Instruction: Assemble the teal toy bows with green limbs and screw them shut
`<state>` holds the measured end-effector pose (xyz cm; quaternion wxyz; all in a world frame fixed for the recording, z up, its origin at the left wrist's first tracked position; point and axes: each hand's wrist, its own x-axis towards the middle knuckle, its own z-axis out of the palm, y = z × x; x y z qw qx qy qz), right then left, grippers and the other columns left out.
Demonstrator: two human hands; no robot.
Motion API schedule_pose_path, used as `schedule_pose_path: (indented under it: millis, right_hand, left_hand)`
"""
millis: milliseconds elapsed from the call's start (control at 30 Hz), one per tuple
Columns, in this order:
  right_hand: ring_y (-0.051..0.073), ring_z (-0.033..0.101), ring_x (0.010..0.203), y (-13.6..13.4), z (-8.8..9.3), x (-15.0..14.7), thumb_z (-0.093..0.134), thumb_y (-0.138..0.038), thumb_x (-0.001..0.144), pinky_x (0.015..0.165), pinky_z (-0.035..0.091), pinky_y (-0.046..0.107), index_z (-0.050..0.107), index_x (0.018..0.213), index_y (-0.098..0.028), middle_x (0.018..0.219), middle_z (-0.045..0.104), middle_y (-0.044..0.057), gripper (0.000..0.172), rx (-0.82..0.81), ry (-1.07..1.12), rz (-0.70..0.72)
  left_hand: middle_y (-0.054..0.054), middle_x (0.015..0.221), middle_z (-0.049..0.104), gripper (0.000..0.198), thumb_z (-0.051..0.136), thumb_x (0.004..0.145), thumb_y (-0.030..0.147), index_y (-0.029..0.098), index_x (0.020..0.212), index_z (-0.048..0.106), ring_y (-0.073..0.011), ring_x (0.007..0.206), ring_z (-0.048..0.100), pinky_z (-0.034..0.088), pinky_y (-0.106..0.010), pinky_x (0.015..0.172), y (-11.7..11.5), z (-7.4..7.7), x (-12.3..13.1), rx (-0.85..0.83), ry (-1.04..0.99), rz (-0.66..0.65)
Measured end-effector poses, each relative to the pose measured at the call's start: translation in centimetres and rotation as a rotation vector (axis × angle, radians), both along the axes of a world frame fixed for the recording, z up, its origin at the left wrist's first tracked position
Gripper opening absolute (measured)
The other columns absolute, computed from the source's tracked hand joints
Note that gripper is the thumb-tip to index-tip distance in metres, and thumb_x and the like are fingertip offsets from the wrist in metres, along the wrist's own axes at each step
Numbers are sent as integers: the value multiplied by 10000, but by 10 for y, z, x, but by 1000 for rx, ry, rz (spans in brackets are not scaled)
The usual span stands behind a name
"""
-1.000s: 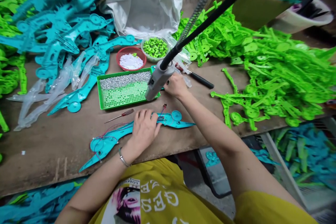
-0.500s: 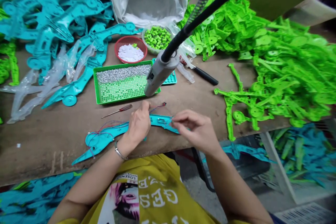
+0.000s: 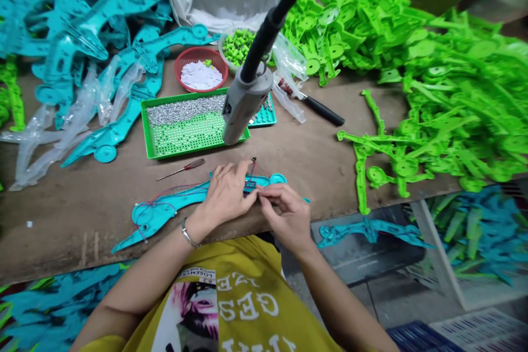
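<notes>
A long blue plastic shell part (image 3: 187, 198) lies at the table's front edge with thin red and blue wires (image 3: 153, 204) running over its left end. My left hand (image 3: 227, 191) is closed over the middle of this part, its thumb reaching toward the right. Just beside that thumb, my right hand (image 3: 287, 214) pinches thumb and forefinger together above the part; whatever is between the fingertips is too small to make out. A small dark connector on wires (image 3: 254, 160) sticks up behind my left fingers.
Behind lie a screwdriver (image 3: 180, 169) and a green tray (image 3: 144, 126) of small metal screws. A grey power-driver head (image 3: 243, 107) hangs over the tray. A red basket (image 3: 177, 74), a black-handled knife (image 3: 324, 111), piled blue parts (image 3: 91, 22) and green parts (image 3: 445, 99) surround the work area.
My right hand has moved left, closer to my left hand, its fingertips still pinched. My left hand has shifted slightly right along the blue part, fingers now spread flatter. The view has shifted slightly.
</notes>
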<state>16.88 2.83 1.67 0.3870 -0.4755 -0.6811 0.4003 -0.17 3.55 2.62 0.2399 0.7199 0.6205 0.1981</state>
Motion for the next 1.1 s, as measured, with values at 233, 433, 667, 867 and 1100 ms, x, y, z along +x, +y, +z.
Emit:
schedule_pose_path:
  millis: [233, 433, 667, 867, 1100]
  right_hand:
    - [193, 705, 867, -6, -12, -2, 634, -169, 858, 778, 615, 356, 663, 897, -239, 912, 655, 56, 85, 16, 94, -177]
    - [193, 686, 819, -6, -17, 1, 632, -154, 840, 734, 614, 364, 669, 902, -244, 893, 668, 52, 116, 97, -32, -218]
    - [174, 681, 779, 6, -5, 0, 609, -164, 846, 688, 604, 314, 657, 886, -249, 878, 676, 45, 106, 167, -197, -196]
    - [187, 676, 786, 8, 9, -13, 619, -157, 840, 728, 577, 347, 666, 862, -256, 840, 700, 36, 112, 242, -254, -150]
    - [166, 676, 747, 0, -8, -24, 597, -119, 841, 697, 581, 322, 700, 877, -234, 846, 709, 51, 158, 186, -165, -128]
  left_hand:
    - [-39, 1023, 667, 111, 550, 944, 253, 223, 1048, 574, -223, 994, 598, 416, -375, 853, 2, -3, -4, 30, 12, -110]
    - [-50, 1005, 635, 58, 584, 936, 258, 206, 947, 606, -221, 961, 576, 416, -385, 852, 6, 2, -1, -16, 115, -175]
    - [-41, 929, 642, 72, 531, 961, 253, 199, 916, 545, -215, 918, 608, 448, -361, 819, 7, 1, -1, -36, 11, -88]
    - [-38, 837, 630, 130, 437, 933, 110, 177, 999, 527, -194, 784, 628, 475, -312, 716, 5, -12, -2, -7, -86, 157]
    - [-95, 1136, 637, 224, 463, 971, 242, 176, 1146, 585, -247, 1068, 578, 475, -399, 939, -6, -4, -15, 31, 35, -15]
